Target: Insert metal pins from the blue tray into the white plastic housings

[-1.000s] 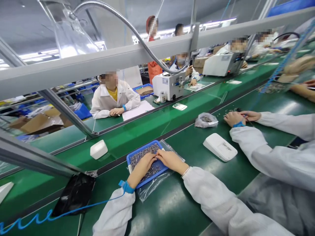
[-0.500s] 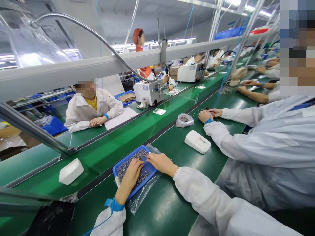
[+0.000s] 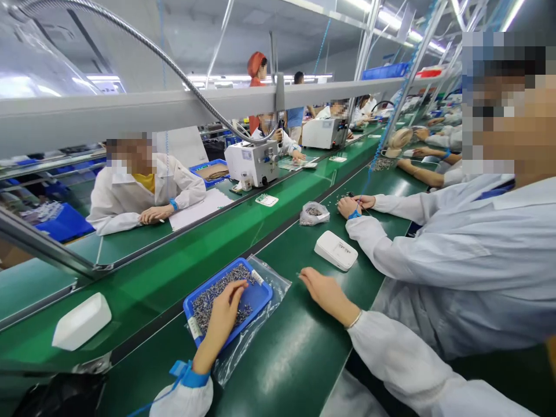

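Note:
A blue tray (image 3: 260,294) holds many small dark metal pieces (image 3: 217,293), too small to name surely. Over the tray, my left hand (image 3: 226,306) has thumb and fingers drawn together in a pinch; what lies between them is hidden. It wears a blue wrist strap (image 3: 193,376) with a cord. My right hand (image 3: 326,294) is right of the tray, low over the green bench, its fingertips pinched on something tiny. Under the tray lies a clear plastic bag (image 3: 278,284). A white plastic housing (image 3: 336,250) sits beyond my right hand.
A green conveyor (image 3: 182,255) runs past the bench, carrying a white housing (image 3: 82,321) at left. A clear bag of small parts (image 3: 314,213) lies near a co-worker's hands (image 3: 354,205). Another person (image 3: 147,185) sits across the line. A metal rail (image 3: 130,110) crosses above.
My right hand has moved from the tray rightward over the bench. My left hand stays at the tray, still pinched. The view has shifted slightly to the right.

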`<control>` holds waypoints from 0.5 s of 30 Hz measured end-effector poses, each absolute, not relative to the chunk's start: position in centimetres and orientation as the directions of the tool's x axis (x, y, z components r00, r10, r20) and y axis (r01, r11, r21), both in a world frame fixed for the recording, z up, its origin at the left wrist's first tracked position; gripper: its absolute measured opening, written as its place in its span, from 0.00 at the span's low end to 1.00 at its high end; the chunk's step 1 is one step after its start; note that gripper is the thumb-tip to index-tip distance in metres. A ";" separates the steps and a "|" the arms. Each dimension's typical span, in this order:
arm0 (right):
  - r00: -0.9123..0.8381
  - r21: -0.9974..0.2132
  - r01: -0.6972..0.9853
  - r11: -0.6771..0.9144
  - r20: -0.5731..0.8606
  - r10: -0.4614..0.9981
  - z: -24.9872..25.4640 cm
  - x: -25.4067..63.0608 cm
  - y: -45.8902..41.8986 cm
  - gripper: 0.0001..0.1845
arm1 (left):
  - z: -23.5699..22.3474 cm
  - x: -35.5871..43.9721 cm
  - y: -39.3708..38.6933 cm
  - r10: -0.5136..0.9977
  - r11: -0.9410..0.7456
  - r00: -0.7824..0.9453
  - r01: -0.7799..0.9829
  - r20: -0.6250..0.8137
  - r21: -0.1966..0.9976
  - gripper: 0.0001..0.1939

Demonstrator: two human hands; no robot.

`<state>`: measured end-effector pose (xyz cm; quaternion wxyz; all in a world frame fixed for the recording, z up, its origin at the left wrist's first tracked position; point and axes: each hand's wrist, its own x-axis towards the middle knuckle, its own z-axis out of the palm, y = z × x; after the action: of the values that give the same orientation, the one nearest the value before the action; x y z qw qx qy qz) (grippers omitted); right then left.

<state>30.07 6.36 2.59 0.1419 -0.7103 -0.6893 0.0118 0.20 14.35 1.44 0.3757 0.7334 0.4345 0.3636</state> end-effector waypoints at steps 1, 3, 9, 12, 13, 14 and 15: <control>0.118 -0.201 0.976 -0.082 0.175 0.978 2.6 31.2 6.3 0.18 | 1.5 0.3 14.4 0.924 -0.298 0.337 0.339 0.180 0.893 0.16; 0.259 -0.160 0.959 -0.232 0.173 0.950 2.6 33.3 6.2 0.20 | 1.6 0.4 14.4 0.942 -0.219 0.312 0.286 0.125 0.933 0.18; 0.444 -0.073 0.896 -0.438 0.130 0.887 2.0 34.6 3.9 0.19 | 1.2 1.0 14.4 0.969 -0.058 0.247 0.189 0.010 0.980 0.21; 0.452 -0.087 0.891 -0.445 0.097 0.887 2.5 33.6 2.8 0.17 | 1.0 1.6 13.7 0.974 -0.038 0.228 0.180 -0.004 0.983 0.20; 0.456 -0.094 0.889 -0.448 0.080 0.887 2.8 33.4 2.6 0.17 | 1.0 1.8 13.3 0.974 -0.038 0.226 0.182 -0.005 0.983 0.20; 0.458 -0.100 0.887 -0.451 0.061 0.887 3.2 33.3 2.4 0.16 | 1.1 2.0 12.8 0.974 -0.040 0.225 0.187 -0.003 0.982 0.19; 0.456 -0.108 0.887 -0.450 0.037 0.889 3.6 33.2 2.3 0.16 | 1.1 2.2 12.3 0.974 -0.044 0.225 0.193 0.000 0.980 0.18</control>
<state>33.18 2.27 3.55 0.0555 -0.8514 -0.5215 0.0124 2.16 12.33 1.10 0.4956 0.6057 0.4819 0.3941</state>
